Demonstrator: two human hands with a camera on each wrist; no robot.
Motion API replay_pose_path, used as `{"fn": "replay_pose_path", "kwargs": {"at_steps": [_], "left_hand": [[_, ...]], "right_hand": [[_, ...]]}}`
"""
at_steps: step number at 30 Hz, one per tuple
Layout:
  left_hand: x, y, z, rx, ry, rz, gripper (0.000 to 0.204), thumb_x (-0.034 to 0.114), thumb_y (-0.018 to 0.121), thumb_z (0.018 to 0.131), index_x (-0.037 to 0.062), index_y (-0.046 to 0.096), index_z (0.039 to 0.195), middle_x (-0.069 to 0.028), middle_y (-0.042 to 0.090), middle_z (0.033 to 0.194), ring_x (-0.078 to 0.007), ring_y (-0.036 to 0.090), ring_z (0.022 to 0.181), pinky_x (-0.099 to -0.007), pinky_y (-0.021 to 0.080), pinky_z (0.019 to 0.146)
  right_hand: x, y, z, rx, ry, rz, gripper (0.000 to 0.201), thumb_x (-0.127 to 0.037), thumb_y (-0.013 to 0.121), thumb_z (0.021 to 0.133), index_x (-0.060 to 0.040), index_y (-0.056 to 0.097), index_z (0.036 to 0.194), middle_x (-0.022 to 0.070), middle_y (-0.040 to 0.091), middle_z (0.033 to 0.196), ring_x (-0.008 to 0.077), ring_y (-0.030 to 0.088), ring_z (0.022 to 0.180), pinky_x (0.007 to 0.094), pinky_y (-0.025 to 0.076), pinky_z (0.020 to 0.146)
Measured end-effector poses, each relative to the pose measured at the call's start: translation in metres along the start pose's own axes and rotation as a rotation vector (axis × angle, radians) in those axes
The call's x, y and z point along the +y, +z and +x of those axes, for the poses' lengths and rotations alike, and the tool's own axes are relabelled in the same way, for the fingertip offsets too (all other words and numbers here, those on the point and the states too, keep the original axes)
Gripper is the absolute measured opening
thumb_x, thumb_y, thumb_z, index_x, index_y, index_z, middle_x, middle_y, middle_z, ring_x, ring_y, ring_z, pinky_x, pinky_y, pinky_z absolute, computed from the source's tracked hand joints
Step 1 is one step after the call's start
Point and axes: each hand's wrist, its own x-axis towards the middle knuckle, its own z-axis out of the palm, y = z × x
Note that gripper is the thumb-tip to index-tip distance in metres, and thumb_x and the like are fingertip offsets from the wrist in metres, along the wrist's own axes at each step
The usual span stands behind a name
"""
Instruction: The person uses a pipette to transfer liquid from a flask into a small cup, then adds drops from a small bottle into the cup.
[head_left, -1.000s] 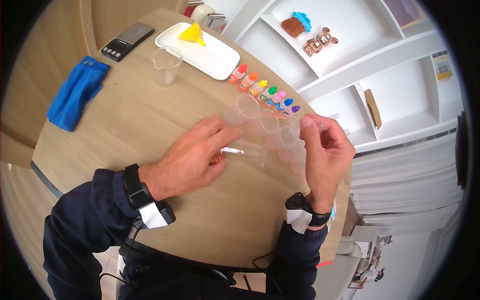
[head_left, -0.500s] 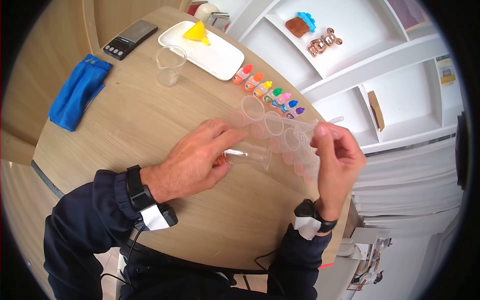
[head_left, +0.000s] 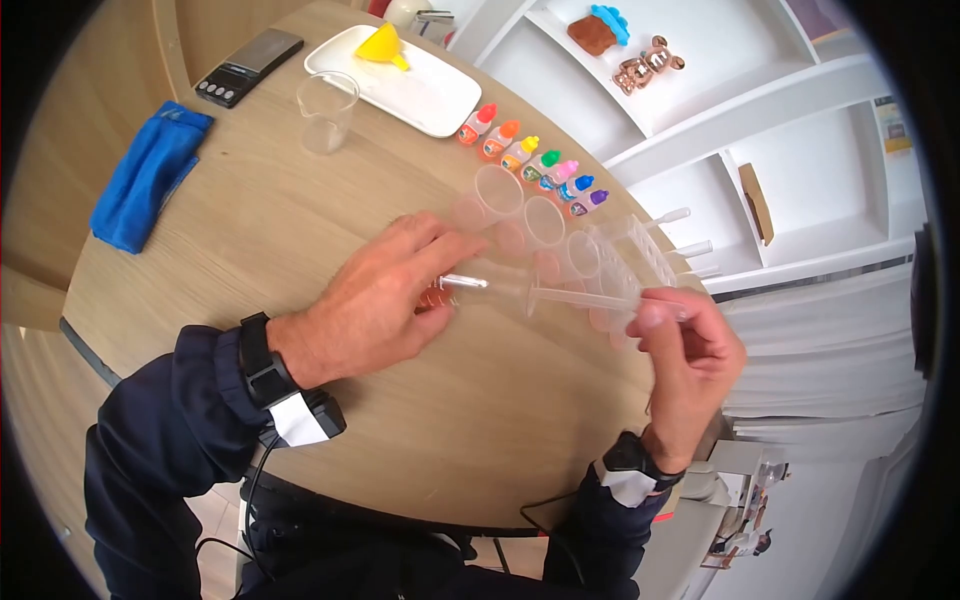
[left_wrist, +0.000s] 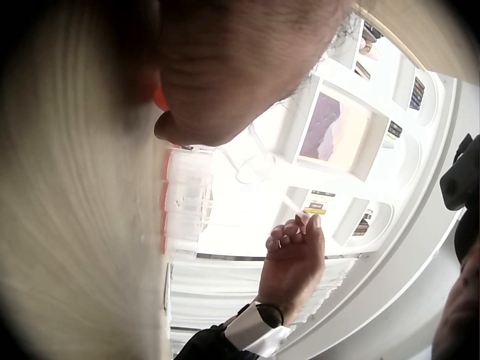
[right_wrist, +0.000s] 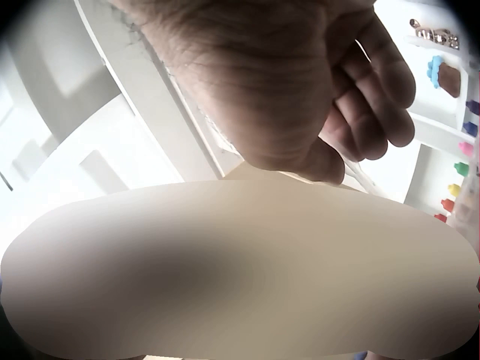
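In the head view my left hand (head_left: 365, 305) grips a clear glass flask (head_left: 508, 287) low on the table, its fingers over the body. Orange-red color shows by the fingers, and the flask's flared rim points up and right. My right hand (head_left: 690, 350) pinches a clear plastic pipette (head_left: 590, 299) between thumb and fingers, its thin end at the flask's mouth. From the left wrist view, the right hand (left_wrist: 292, 259) is raised beyond the flask's rim (left_wrist: 251, 171). In the right wrist view the right hand's (right_wrist: 262, 82) fingers are curled; a blurred patch covers the lower part.
Behind the flask stand several clear cups (head_left: 545, 222) and a clear rack (head_left: 650, 252) with more pipettes (head_left: 690, 248). Colored dropper bottles (head_left: 520, 152) line the far edge. Leftward are a beaker (head_left: 327, 115), white tray (head_left: 440, 112) with yellow funnel (head_left: 380, 45), scale (head_left: 250, 65) and blue cloth (head_left: 150, 180).
My right hand has moved right and toward me, bringing the pipette from over the cups to the flask's mouth. The left hand keeps its hold on the flask in nearly the same place.
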Motion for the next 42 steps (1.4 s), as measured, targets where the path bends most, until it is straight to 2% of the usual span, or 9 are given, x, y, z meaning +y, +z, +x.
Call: {"fn": "replay_pose_path", "kwargs": {"at_steps": [4,7,16,28,42], "left_hand": [[0.000,0.000,0.000,0.001,-0.001,-0.007,0.065,-0.006,0.076,0.083,0.0062,0.062,0.145,-0.0120,0.062,0.116,-0.0331,0.064,0.107,-0.0432,0.055,0.094],[0.000,0.000,-0.001,0.000,-0.007,-0.006,0.066,-0.006,0.077,0.082,0.0059,0.062,0.145,-0.0126,0.062,0.117,-0.0333,0.064,0.107,-0.0435,0.055,0.094],[-0.001,0.001,0.000,0.004,0.005,0.014,0.068,-0.005,0.079,0.081,0.0064,0.061,0.146,-0.0136,0.062,0.122,-0.0341,0.065,0.109,-0.0438,0.055,0.096],[0.000,-0.001,0.000,-0.016,0.000,0.025,0.069,-0.005,0.080,0.082,0.0067,0.061,0.147,-0.0142,0.062,0.123,-0.0353,0.065,0.112,-0.0440,0.055,0.099],[0.000,-0.001,0.000,-0.017,-0.002,0.028,0.069,-0.004,0.080,0.082,0.0063,0.060,0.147,-0.0142,0.062,0.124,-0.0351,0.065,0.111,-0.0444,0.055,0.099]], "right_hand": [[0.005,0.032,-0.004,-0.105,0.009,0.061,0.010,-0.003,0.085,0.096,0.0008,0.081,0.104,-0.0010,0.073,0.085,0.0028,0.059,0.073,0.0213,0.046,0.067],[0.012,0.047,-0.004,-0.178,-0.062,0.001,0.009,-0.004,0.084,0.097,0.0000,0.081,0.104,0.0004,0.075,0.086,0.0039,0.060,0.072,0.0219,0.047,0.066],[0.024,0.049,-0.002,-0.214,-0.162,-0.074,0.008,-0.005,0.084,0.099,-0.0008,0.081,0.104,0.0037,0.076,0.086,0.0063,0.062,0.072,0.0234,0.049,0.066],[0.020,0.047,-0.001,-0.254,-0.031,0.003,0.013,-0.007,0.086,0.098,-0.0004,0.082,0.108,0.0021,0.077,0.090,0.0047,0.061,0.072,0.0223,0.048,0.066],[0.018,0.046,-0.001,-0.257,0.015,0.035,0.019,-0.011,0.088,0.098,0.0008,0.081,0.111,0.0017,0.077,0.089,0.0043,0.061,0.071,0.0227,0.049,0.067]]}}
